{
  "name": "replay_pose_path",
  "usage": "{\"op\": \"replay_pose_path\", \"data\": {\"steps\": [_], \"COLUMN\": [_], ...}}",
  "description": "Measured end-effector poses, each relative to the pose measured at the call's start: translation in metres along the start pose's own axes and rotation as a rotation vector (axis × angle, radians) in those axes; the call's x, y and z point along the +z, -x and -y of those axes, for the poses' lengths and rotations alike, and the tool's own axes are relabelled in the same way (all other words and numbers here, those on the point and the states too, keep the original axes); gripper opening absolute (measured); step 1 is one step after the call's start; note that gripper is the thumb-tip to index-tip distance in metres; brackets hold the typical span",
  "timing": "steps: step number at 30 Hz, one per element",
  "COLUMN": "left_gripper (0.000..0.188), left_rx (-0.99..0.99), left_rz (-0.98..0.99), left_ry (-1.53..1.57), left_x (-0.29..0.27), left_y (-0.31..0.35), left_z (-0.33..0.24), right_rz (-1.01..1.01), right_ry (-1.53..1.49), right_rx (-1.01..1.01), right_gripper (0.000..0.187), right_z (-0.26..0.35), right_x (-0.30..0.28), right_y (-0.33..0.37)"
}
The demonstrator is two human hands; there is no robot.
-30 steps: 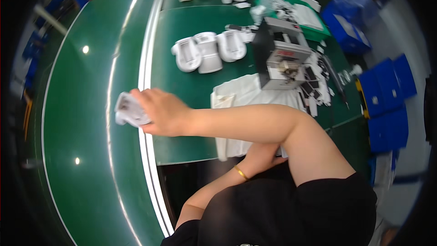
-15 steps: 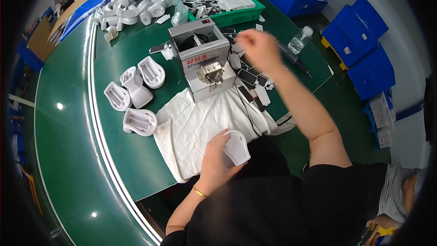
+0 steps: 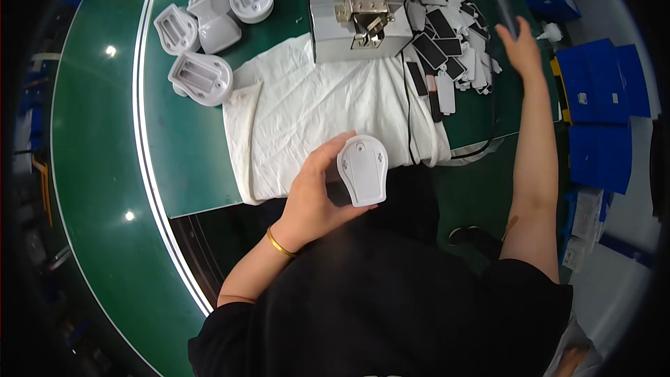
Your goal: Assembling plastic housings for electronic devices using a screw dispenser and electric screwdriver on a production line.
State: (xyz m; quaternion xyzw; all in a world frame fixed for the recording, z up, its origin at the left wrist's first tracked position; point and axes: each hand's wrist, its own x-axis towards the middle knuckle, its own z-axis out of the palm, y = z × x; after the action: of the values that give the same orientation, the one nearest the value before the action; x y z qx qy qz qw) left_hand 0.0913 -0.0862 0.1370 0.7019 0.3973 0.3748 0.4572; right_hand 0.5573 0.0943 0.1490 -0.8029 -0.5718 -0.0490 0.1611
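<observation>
My left hand (image 3: pixel 310 192) is closed around the sides of a white plastic housing (image 3: pixel 365 169), above the cloth's near edge. The housing's flat face is turned up, with a small round hole at its far end. Out to the far right, my right hand (image 3: pixel 522 47) has thumb and fingers on either side of a dark, slim screwdriver (image 3: pixel 505 10), which is blurred. Ahead of my left hand stands a grey box-shaped machine (image 3: pixel 363 10) with a metal bracket on its front.
Several white housings with open compartments (image 3: pixel 202 78) stand on the green table (image 3: pixel 199 160), left of a white cloth (image 3: pixel 300 105). Flat white and dark pieces (image 3: pixel 447 38) lie heaped right of the machine. A pump bottle (image 3: pixel 551 32) and blue bins (image 3: pixel 599 87) are farther right. A black cable (image 3: pixel 492 129) hangs nearby.
My right hand has left the machine's side and moved right, to the screwdriver. My left hand has turned the housing more upright. The whole view has shifted closer to the table's near edge.
</observation>
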Motion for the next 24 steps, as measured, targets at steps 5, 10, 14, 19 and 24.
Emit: {"op": "replay_pose_path", "data": {"steps": [5,10,14,19,24], "left_gripper": [0.09,0.09,0.092,0.108,0.104], "left_rx": [0.144,0.089,0.133,0.003,-0.14], "left_rz": [-0.077,-0.017,0.006,-0.064,-0.117], "left_ry": [-0.104,-0.115,-0.142,0.254,0.716], "left_x": [0.006,0.009,-0.003,-0.035,-0.079], "left_y": [0.004,0.004,0.004,-0.003,-0.048], "left_z": [0.0,-0.003,-0.003,-0.003,-0.008], "right_rz": [-0.099,-0.227,0.011,0.074,-0.074], "right_ry": [-0.606,-0.858,-1.432,-0.596,-0.11], "right_rx": [-0.17,-0.351,-0.341,-0.554,-0.675], "right_gripper": [0.062,0.051,0.051,0.042,0.052], "right_z": [0.078,0.161,0.249,0.283,0.28], "right_x": [-0.094,-0.123,-0.146,-0.125,-0.085], "right_y": [0.035,0.07,0.087,0.066,0.055]}}
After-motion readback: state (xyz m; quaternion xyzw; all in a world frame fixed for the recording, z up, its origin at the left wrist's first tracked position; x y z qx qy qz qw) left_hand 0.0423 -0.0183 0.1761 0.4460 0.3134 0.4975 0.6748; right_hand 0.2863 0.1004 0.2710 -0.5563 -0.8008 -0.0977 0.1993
